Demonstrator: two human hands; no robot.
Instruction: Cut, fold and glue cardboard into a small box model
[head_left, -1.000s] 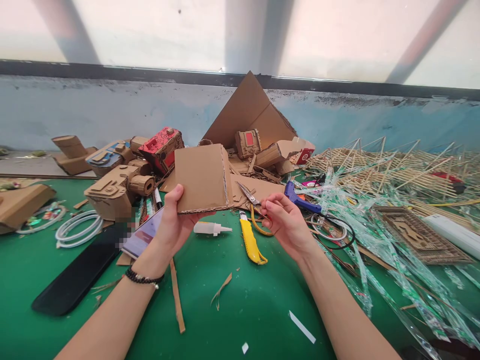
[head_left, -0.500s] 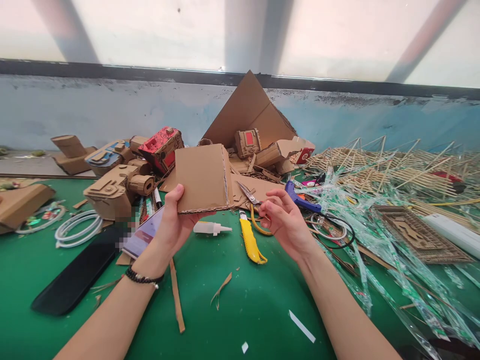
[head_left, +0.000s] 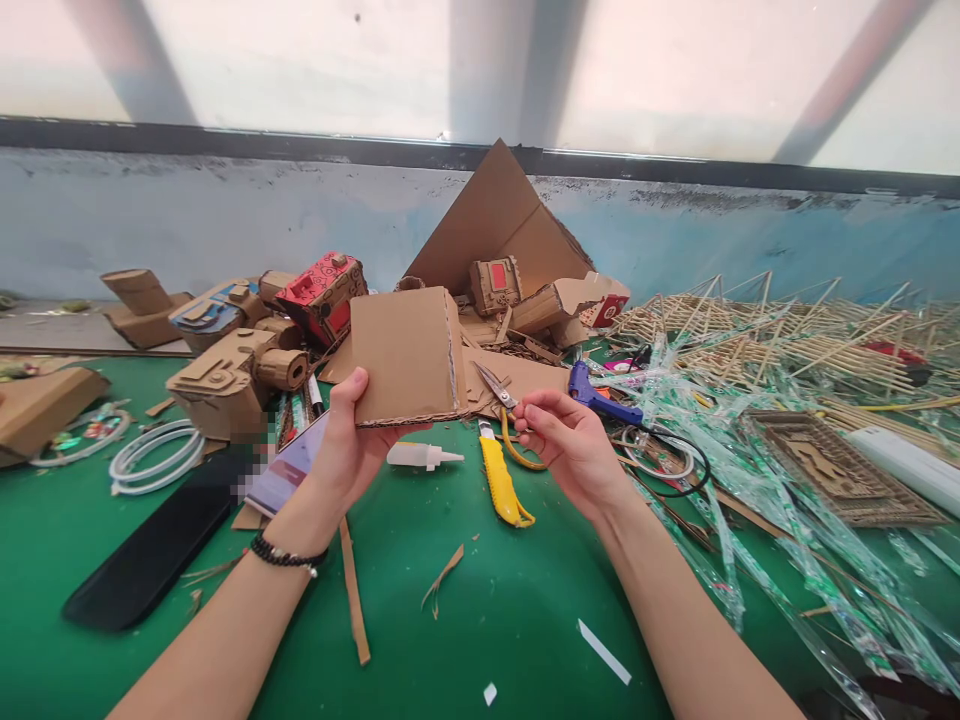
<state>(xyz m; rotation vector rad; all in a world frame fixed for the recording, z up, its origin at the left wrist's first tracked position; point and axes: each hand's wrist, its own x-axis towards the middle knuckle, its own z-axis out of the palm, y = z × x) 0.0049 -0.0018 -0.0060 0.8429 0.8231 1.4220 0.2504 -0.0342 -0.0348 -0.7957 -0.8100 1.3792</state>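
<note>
My left hand (head_left: 352, 420) grips a plain brown cardboard box (head_left: 405, 355) by its near left corner, thumb on the face and fingers beneath. Rough corrugated edges run down the box's right side and along its bottom. To the right, my right hand (head_left: 566, 440) is raised with thumb and fingertips drawn together; anything between them is too small to make out. Just behind those fingertips lie scissors (head_left: 495, 385) with yellow handles, partly hidden by the hand. A yellow utility knife (head_left: 497, 475) and a white glue bottle (head_left: 416, 455) lie on the table between my hands.
A blue glue gun (head_left: 600, 395) lies beyond my right hand. Cardboard camera models (head_left: 217, 385) crowd the left back. Plastic wrappers (head_left: 720, 480) and wooden sticks (head_left: 750, 330) spread over the right. A phone (head_left: 289, 470) and a black sleeve-like piece (head_left: 157, 545) lie at left.
The fingers of my right hand have come closer together, lowering slightly from a looser, more spread curl. My left hand and the cardboard box stay almost still.
</note>
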